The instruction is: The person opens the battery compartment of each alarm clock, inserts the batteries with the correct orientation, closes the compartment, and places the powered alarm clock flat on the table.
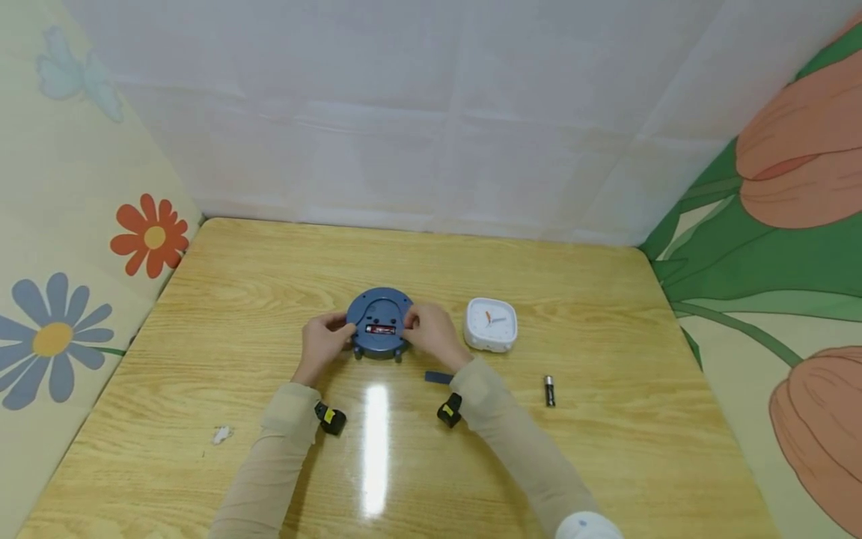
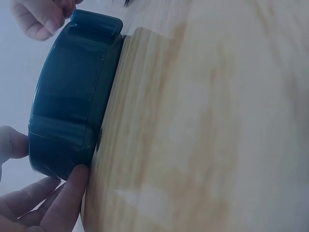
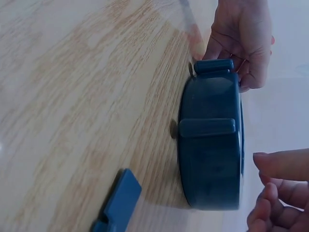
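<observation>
A round dark-blue clock [image 1: 380, 346] lies back-up on the table. In its uncovered battery slot sits a red battery [image 1: 381, 329]. My left hand [image 1: 325, 346] holds the clock's left edge, thumb on the back and fingers against the side, as the left wrist view also shows. Over the right edge hovers my right hand [image 1: 434, 331], its fingers loosely curled. Nothing shows between them in the right wrist view, where the thumb [image 3: 285, 164] stands a little apart from the clock. A blue battery cover [image 3: 120, 200] lies on the table, partly behind the right wrist in the head view.
A white square clock [image 1: 490, 325] stands face-up to the right of my right hand. Farther right and nearer lies a black battery [image 1: 549, 391]. A small whitish scrap [image 1: 221, 434] is at the table's left. A white cloth wall [image 1: 431, 135] rises behind the table [image 1: 606, 464].
</observation>
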Motion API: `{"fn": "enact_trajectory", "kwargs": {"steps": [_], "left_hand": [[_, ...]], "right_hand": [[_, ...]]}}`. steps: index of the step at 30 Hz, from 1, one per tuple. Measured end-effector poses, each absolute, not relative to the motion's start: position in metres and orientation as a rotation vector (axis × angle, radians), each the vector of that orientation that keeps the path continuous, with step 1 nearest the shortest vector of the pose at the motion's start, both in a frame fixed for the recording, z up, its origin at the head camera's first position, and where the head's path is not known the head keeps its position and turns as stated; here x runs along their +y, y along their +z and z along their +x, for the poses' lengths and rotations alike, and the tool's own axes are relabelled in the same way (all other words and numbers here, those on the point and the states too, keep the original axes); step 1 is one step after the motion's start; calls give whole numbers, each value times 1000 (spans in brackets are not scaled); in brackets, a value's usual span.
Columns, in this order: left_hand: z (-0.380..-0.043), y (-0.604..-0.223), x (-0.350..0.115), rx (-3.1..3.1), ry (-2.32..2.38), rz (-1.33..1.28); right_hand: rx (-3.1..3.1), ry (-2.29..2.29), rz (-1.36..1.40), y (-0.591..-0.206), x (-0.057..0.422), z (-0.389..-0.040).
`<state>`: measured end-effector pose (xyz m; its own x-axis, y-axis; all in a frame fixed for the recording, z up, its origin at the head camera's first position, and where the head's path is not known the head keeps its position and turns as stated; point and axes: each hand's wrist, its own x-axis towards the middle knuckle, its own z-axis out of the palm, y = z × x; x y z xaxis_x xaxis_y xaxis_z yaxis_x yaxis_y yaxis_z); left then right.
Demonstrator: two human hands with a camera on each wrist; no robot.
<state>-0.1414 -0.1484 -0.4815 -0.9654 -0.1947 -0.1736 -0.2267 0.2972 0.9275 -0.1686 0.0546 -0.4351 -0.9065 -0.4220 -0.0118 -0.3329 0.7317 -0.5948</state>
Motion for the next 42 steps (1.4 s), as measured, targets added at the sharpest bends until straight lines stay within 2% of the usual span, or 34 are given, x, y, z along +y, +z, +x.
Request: {"fn": "enact_trajectory", "kwargs": {"steps": [21,42], "left_hand": [[-142,-484,-147,2532,1782,-410],[-140,-487,-147,2510,1838,-421]], "right_hand": [[2803,-640,-662,-425,87,-142],[2813,-673,-658,-429,110,-127]]}}
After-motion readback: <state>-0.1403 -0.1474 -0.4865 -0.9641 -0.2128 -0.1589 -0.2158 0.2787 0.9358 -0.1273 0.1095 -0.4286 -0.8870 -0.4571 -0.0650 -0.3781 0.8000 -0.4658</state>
